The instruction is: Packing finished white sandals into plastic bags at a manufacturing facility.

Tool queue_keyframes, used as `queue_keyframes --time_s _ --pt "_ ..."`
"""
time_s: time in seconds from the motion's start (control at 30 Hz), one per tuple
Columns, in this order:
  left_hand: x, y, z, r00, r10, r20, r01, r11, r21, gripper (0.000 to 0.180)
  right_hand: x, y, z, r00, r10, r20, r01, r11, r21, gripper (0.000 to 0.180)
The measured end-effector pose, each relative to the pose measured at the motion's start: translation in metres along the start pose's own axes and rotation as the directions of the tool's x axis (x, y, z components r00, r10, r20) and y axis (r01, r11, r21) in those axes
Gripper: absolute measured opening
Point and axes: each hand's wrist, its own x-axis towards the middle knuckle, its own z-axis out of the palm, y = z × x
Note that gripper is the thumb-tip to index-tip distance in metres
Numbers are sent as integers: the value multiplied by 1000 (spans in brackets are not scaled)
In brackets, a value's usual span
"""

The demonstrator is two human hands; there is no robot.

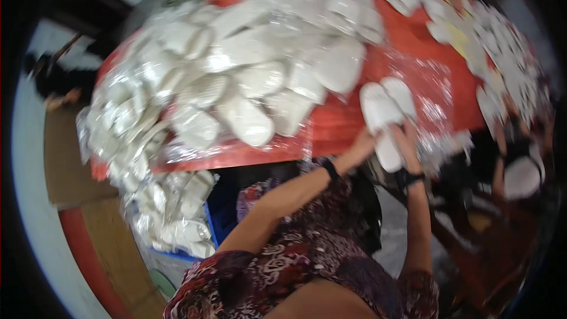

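A pair of white slippers (pixel 379 105) lies soles and uppers together near the front right edge of the red-covered table (pixel 336 150), its lower end reaching past the edge. My left hand (pixel 367 141) grips the left side of the pair, fingers closed against it. From the right, my right hand (pixel 405 140) has its fingers bent over the slippers at mid-length. Blur hides the exact fingertip contact. Beneath and beside the pair, a clear plastic bag (pixel 434 91) is spread on the red cover.
A big heap of bagged white slippers (pixel 248 77) covers the table's left and middle. More fill a blue crate (pixel 211 224) below. At right, other people's hands (pixel 502 130) work by another slipper pile (pixel 511 53). A cardboard box (pixel 77 159) stands at left.
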Motion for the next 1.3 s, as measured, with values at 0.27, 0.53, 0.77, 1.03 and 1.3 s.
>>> queue_keyframes --time_s 0.27,0.53,0.77,1.03,1.3 --pt "3 -33 9 971 162 178 -212 923 321 66 -3 51 -24 995 3 -101 33 934 357 31" --pt "-12 4 14 915 -23 403 -325 552 768 61 -7 20 -38 986 153 -65 -89 815 573 37" --pt "-21 -40 36 762 -52 646 -645 43 763 71 -28 20 -51 984 126 -127 -33 825 564 42" --pt "-5 -56 7 832 70 550 -543 -98 834 79 -20 26 -78 908 58 -415 97 934 343 43" --pt "-16 -24 15 845 -96 526 -533 -87 842 80 17 -24 -133 896 -54 -441 270 855 443 29"
